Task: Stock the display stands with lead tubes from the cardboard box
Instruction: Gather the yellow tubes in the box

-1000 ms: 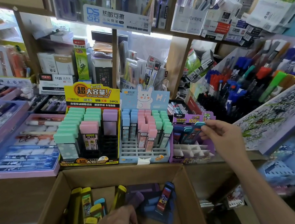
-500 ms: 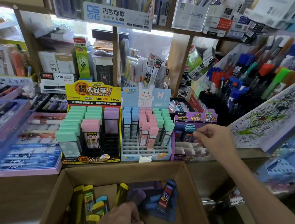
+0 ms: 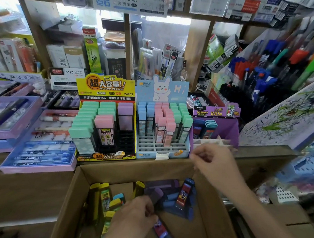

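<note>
Lead tube (image 3: pixel 162 233) partly inside left grip (image 3: pixel 135 216)

You face tall wooden shelves (image 3: pixel 201 55); bright light (image 3: pixel 171 21) glows behind them at upper centre, and a wooden counter (image 3: pixel 26 189) crosses mid-frame.
</note>
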`<state>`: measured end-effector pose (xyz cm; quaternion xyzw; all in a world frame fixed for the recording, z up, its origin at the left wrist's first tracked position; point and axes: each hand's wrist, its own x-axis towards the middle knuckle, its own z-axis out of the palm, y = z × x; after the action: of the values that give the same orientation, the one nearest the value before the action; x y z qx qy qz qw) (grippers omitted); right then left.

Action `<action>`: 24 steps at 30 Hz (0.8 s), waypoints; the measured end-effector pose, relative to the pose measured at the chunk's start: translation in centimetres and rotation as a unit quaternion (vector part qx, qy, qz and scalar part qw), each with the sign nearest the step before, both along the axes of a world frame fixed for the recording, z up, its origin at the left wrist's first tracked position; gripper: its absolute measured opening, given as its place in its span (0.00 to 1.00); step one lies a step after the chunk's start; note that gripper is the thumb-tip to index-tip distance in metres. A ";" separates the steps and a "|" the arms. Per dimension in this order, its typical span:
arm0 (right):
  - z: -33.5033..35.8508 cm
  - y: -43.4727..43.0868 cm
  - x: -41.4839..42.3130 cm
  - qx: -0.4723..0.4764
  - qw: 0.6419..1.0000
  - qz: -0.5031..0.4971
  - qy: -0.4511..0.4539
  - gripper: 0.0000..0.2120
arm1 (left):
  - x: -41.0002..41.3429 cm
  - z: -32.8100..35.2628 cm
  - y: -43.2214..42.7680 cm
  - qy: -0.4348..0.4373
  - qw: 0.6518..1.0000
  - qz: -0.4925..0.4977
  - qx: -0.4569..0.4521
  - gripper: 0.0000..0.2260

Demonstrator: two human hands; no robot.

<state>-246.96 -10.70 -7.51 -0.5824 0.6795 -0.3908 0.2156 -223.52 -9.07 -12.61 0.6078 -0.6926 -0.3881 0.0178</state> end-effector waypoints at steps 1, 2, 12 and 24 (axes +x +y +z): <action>-0.6 0.3 0.9 0.032 0.999 0.018 -0.006 0.08 | 0.3 0.1 0.0 0.001 1.000 0.001 0.001 0.06; -1.2 0.5 1.8 0.064 0.997 0.034 -0.005 0.08 | 0.7 0.3 -0.1 0.002 1.000 0.003 -0.002 0.06; -5.3 2.0 7.6 0.244 0.953 0.150 0.101 0.17 | 7.4 0.3 1.1 -0.063 0.995 0.073 -0.010 0.12; -8.2 1.6 13.8 0.280 0.928 0.231 0.082 0.30 | 9.1 -1.1 1.3 -0.075 0.987 0.140 -0.019 0.13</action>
<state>-233.11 -9.07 -15.67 -0.6690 0.6233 -0.0753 0.3978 -214.41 -7.73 -13.72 0.7257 -0.6073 -0.3218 0.0315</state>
